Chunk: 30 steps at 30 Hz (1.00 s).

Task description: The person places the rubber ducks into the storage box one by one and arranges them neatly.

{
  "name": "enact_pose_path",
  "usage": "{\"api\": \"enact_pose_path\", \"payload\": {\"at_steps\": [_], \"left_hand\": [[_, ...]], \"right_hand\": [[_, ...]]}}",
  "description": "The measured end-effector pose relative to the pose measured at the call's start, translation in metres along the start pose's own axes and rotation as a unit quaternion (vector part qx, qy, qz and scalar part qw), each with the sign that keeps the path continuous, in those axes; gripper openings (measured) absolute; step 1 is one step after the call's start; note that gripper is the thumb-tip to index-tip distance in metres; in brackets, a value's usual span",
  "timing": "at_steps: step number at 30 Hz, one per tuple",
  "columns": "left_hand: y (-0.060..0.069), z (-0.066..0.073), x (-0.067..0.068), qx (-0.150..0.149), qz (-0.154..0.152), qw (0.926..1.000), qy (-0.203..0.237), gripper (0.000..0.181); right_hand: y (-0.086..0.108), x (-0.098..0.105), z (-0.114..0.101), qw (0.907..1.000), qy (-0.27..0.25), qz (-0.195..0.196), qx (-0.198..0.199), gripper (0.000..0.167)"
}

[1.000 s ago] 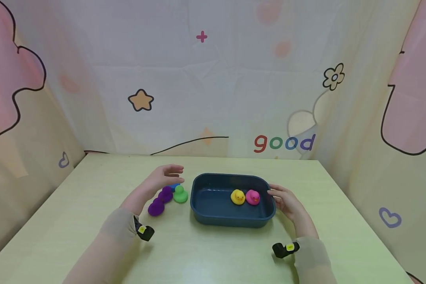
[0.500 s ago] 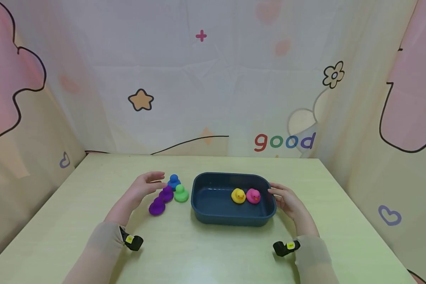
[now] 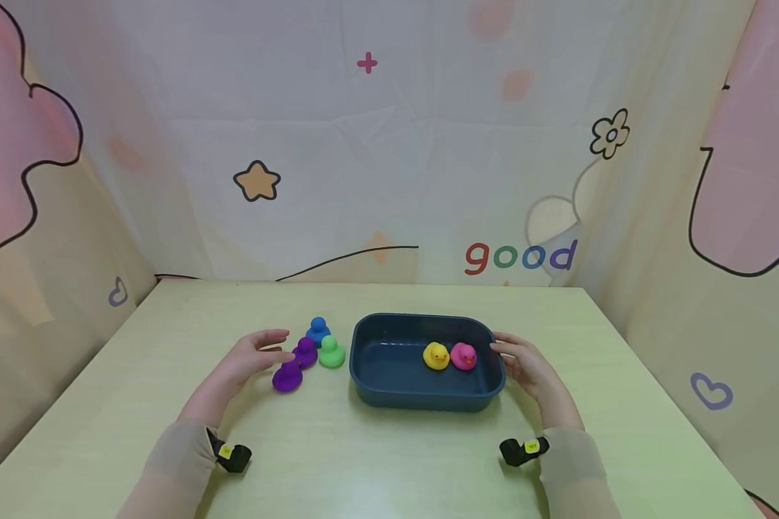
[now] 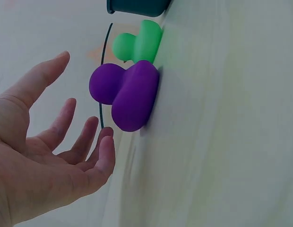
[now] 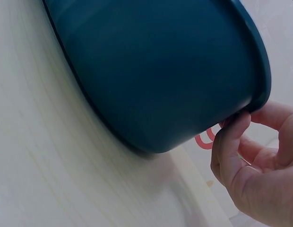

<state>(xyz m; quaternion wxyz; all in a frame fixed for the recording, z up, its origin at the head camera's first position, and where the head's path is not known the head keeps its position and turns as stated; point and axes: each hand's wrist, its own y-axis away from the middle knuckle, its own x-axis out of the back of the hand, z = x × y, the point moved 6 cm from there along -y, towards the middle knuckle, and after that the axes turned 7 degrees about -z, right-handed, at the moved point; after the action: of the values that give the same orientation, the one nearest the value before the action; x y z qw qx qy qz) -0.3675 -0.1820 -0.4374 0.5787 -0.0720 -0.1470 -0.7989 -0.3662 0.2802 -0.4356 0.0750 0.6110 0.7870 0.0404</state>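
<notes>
My left hand (image 3: 248,358) hovers beside two purple rubber ducks, its fingers spread loosely and holding nothing. The nearer purple duck (image 3: 288,377) lies just below and right of it; in the left wrist view a purple duck (image 4: 134,97) is apart from the fingertips. A second purple duck (image 3: 306,352), a green duck (image 3: 332,352) and a blue duck (image 3: 318,331) sit close together. My right hand (image 3: 532,375) holds the right rim of a dark blue basin (image 3: 422,398) with bent fingers. Inside the basin are a yellow duck (image 3: 436,357) and a pink duck (image 3: 464,357).
The pale wooden table (image 3: 376,461) carries everything. A printed cloth backdrop (image 3: 389,166) rises behind the table and along both sides. Each wrist wears a small black camera, such as the left one (image 3: 234,457).
My left hand has drawn back left and toward me, uncovering the blue duck. The right hand keeps its place at the basin's rim.
</notes>
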Motion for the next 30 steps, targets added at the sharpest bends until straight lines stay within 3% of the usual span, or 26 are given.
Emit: {"api": "enact_pose_path", "payload": {"at_steps": [15, 30], "left_hand": [[0.003, -0.008, -0.007, 0.016, -0.022, 0.9993, -0.024, 0.071], [0.001, -0.016, -0.013, 0.049, 0.009, 0.9966, -0.065, 0.066]], "right_hand": [[-0.001, 0.000, -0.001, 0.9999, 0.009, 0.000, -0.008, 0.053], [-0.002, 0.000, 0.000, 1.0000, 0.005, -0.002, -0.007, 0.051]]}}
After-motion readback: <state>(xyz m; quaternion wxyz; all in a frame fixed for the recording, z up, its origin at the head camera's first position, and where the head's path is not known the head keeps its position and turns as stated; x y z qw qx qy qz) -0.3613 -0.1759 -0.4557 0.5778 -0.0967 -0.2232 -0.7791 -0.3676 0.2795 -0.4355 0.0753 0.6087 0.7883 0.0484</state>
